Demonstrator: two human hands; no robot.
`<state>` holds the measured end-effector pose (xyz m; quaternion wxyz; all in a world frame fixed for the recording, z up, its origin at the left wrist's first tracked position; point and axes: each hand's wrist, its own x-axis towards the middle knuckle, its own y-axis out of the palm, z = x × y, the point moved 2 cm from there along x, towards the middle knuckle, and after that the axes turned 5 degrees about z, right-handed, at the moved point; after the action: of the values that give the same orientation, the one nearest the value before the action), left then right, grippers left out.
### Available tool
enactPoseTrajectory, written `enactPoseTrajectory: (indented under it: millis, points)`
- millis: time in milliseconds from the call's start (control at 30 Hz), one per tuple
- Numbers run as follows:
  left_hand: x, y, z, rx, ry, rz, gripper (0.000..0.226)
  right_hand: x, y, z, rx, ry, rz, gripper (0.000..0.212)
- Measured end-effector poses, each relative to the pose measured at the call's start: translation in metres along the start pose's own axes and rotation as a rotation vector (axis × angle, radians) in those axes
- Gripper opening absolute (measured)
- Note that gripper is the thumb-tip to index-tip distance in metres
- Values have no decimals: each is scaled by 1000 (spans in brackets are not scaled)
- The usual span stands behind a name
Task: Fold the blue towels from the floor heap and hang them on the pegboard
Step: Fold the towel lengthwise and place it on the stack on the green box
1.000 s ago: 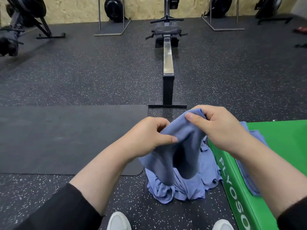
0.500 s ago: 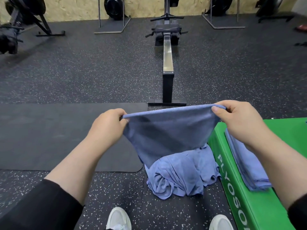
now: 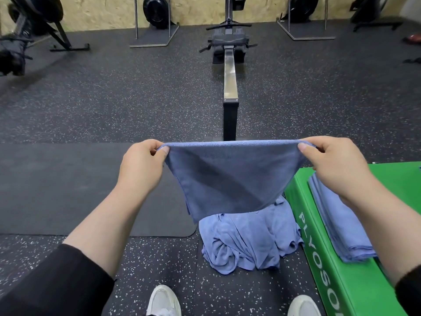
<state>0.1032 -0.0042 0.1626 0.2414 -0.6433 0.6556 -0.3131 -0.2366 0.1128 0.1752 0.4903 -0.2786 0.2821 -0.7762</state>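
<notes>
We hold one blue towel taut in the air, our left hand and right hand each pinching a top corner. Folded towels already lie on the green box; the heap waits on the speckled gym floor. No pegboard shows, so hanging remains undone.

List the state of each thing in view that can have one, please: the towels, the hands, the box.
Held towel: stretched in the air, hanging down.
Left hand: pinches the towel's left top corner.
Right hand: pinches the right top corner.
Towel heap: crumpled on the floor.
Folded towels: stacked flat on the green box.
</notes>
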Motion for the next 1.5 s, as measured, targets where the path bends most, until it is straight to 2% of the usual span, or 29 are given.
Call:
enactPoseTrajectory:
  millis: [367, 533, 633, 733, 833, 1000, 1167, 1333, 1500]
  points:
    - [-3, -4, -5, -101, -7, -14, 22, -1, -11, 0, 25, 30, -80, 29]
    - [-6, -2, -13, -441, -20, -16, 23, -4, -12, 8, 326, 50, -91, 30]
    - [-10, 6, -20, -660, -91, 9, 25, -6, -9, 12, 527, 101, -50, 31]
    - [-12, 16, -21, -761, -241, 41, 30, -6, -1, 15, 607, 182, 35, 23]
    - [-14, 26, -23, -817, -327, 85, 25, -6, 10, 15, 605, 235, 131, 28]
    - [-25, 40, -44, -822, -282, 115, 20, -7, 29, 23, 613, 284, 217, 30]
    - [-42, 54, -70, -684, -75, 156, 20, -18, 48, 44, 694, 290, 251, 26]
    - [-58, 65, -87, -606, 47, 200, 13, -26, 62, 60, 751, 220, 306, 31]
    - [-63, 64, -93, -502, 102, 153, 9, -33, 63, 70, 853, 178, 359, 36]
